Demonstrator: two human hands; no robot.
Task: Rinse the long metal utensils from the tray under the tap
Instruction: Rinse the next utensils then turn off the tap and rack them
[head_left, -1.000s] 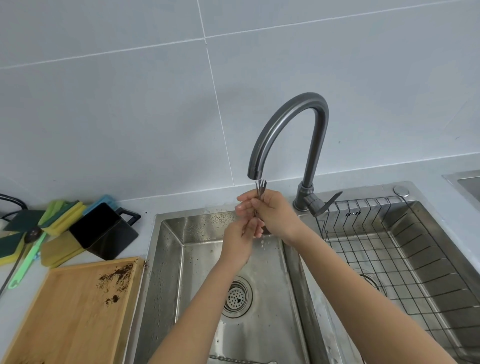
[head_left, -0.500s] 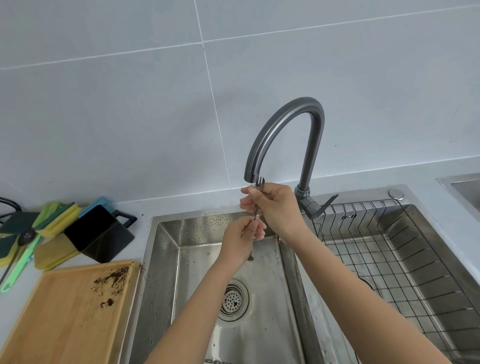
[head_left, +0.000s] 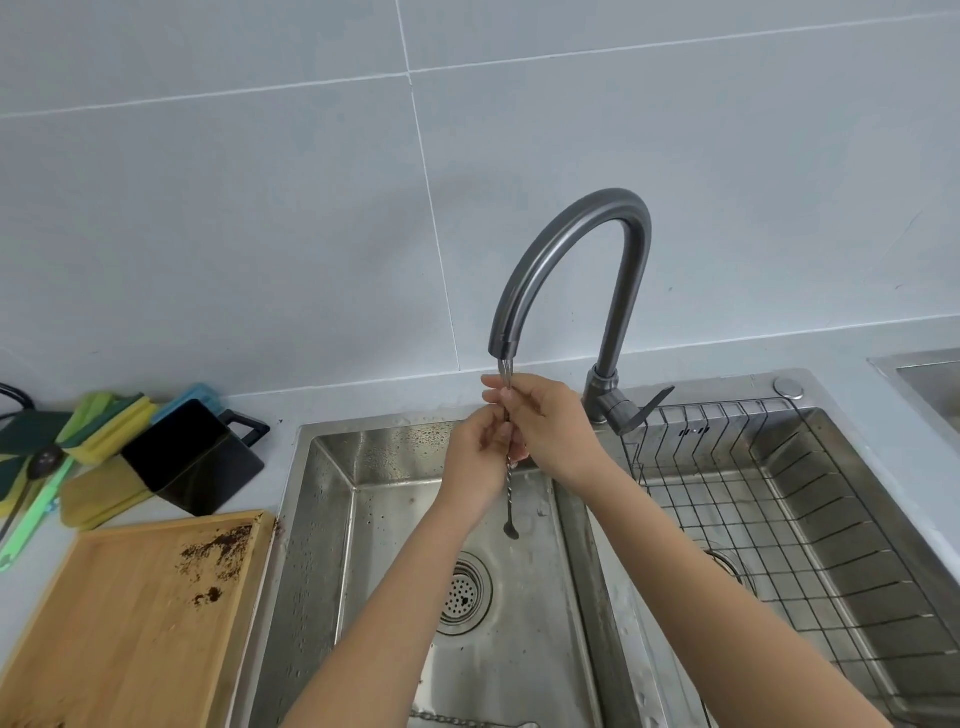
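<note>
A long twisted metal bar spoon (head_left: 509, 499) hangs upright under the spout of the grey curved tap (head_left: 571, 249), where water runs. Its small bowl end points down over the left sink basin (head_left: 332, 519). My right hand (head_left: 545, 421) grips its upper part just below the spout, so the top end is hidden. A little lower, the fingers of my left hand (head_left: 478, 447) pinch the shaft. The wooden tray (head_left: 119, 623), at lower left on the counter, carries brown crumbs and no utensils that I can see.
A wire rack (head_left: 779, 493) fills the right basin. The tap lever (head_left: 649, 408) sticks out to the right. A black cup lying on its side (head_left: 192, 457), sponges (head_left: 104, 415) and a green brush (head_left: 31, 499) sit on the counter at left. A drain strainer (head_left: 462, 592) lies below the spoon.
The utensil has slid down through my hands: its forked top no longer shows above my right hand, and its spoon end now hangs well below. My left hand shifted slightly along the shaft.
</note>
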